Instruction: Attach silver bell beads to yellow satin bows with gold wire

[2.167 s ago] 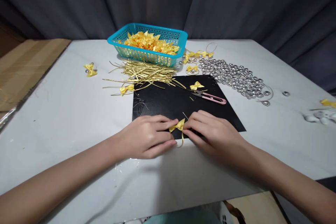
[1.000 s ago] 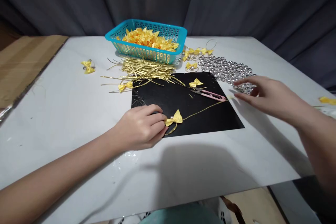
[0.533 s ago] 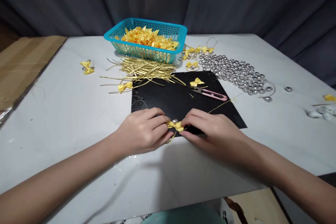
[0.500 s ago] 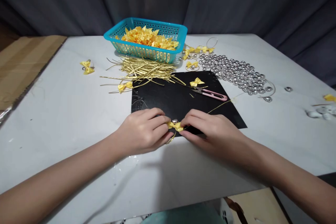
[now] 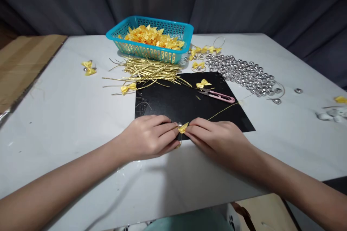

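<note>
Left hand (image 5: 148, 139) & right hand (image 5: 214, 139) pinch yellow bow (image 5: 183, 127) at black mat (image 5: 189, 103) front edge; keep gold wire (image 5: 223, 110) taut.

Both forearms reach forward, the left hand (image 5: 148, 138) and right hand (image 5: 217, 139) meeting fingertip to fingertip, fingers pinched, knuckles up.

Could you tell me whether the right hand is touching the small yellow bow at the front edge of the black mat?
Touching: the head view shows the right hand pinching the yellow bow with its fingertips, no gap.
</note>
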The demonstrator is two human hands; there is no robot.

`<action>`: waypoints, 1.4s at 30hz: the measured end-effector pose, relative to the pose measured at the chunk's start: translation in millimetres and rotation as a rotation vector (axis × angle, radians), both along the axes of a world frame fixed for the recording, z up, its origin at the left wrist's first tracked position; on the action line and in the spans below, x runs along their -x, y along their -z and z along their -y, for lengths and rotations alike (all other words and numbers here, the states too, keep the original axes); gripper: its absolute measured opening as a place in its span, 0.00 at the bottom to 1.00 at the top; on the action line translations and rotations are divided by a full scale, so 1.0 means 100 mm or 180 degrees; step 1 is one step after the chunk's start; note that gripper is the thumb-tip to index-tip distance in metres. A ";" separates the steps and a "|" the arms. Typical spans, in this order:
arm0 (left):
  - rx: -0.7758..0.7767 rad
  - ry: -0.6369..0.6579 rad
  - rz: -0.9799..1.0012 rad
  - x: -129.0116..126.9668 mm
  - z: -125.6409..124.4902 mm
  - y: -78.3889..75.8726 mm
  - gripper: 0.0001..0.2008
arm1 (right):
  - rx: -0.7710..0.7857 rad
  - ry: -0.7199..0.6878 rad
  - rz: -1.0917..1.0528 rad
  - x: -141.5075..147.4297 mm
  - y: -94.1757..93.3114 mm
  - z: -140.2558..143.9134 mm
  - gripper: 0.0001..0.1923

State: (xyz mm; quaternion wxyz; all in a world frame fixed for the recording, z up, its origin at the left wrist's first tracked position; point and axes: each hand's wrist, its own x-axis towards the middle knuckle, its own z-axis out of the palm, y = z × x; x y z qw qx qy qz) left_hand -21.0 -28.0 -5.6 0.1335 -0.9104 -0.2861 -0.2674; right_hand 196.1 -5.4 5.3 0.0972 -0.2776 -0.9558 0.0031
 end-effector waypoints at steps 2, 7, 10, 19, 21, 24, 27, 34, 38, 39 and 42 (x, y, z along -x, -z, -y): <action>-0.0113 0.0052 -0.0018 0.00 0.00 0.01 0.08 | 0.0269 0.0048 -0.0071 0.00 -0.02 -0.01 0.11; -0.0259 0.0102 -0.0068 -0.01 0.00 -0.01 0.10 | 0.1053 0.0214 -0.0072 -0.01 -0.11 -0.07 0.11; -0.0243 0.0127 -0.0155 0.00 -0.01 -0.02 0.11 | 0.1276 0.0294 0.0124 -0.02 -0.14 -0.11 0.11; -0.0134 0.0202 -0.0238 0.00 0.01 -0.04 0.10 | 0.1368 0.0524 0.0253 -0.03 -0.14 -0.15 0.10; -0.0158 0.0191 -0.0263 -0.01 0.00 -0.04 0.10 | 0.1403 0.0620 0.0254 -0.03 -0.16 -0.15 0.10; -0.0174 0.0170 -0.0284 -0.01 0.00 -0.04 0.10 | 0.1451 0.0675 0.0332 -0.02 -0.18 -0.16 0.09; -0.0159 0.0174 -0.0275 -0.01 0.00 -0.04 0.10 | 0.1423 0.0648 0.0301 0.00 -0.19 -0.17 0.08; -0.0092 0.0196 -0.0241 -0.01 0.00 -0.03 0.09 | 0.1085 0.0252 -0.0013 -0.05 -0.25 -0.35 0.09; -0.0040 0.0214 -0.0220 -0.01 0.00 -0.02 0.08 | 0.1029 0.0013 -0.0016 -0.04 -0.31 -0.47 0.10; 0.0036 0.0217 -0.0198 -0.01 0.00 -0.03 0.08 | 0.1038 -0.0010 -0.0013 -0.03 -0.32 -0.48 0.10; 0.0660 0.0125 -0.0083 0.00 0.00 -0.06 0.08 | 0.0998 -0.0069 -0.0065 0.01 -0.33 -0.47 0.10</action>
